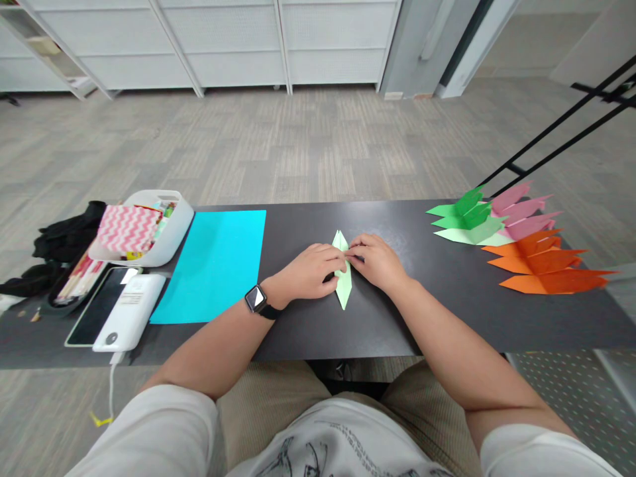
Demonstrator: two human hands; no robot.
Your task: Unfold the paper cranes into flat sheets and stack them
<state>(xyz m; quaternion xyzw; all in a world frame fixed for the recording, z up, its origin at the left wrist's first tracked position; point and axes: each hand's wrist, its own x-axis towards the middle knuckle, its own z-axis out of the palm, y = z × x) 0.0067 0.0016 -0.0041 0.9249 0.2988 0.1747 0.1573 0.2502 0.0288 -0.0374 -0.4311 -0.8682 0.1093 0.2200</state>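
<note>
A narrow, pointed piece of pale green folded paper [343, 291] lies on the dark table in front of me, its long tips pointing away from and toward my body. My left hand [315, 270] rests over its left side, fingers curled and pressing on the paper. From the right, my right hand [378, 262] pinches the paper's upper right edge between thumb and fingers. The fingertips of both hands nearly meet there, and they hide the middle of the paper. A watch [256, 299] sits on my left wrist.
Blue paper sheets [213, 265] lie on the left. Beyond them are a white basket [177, 232], a phone [94, 311] and a white power bank [130, 315] with a cable. On the right stand green [467, 212], pink [527, 209] and orange folded paper pieces [551, 268].
</note>
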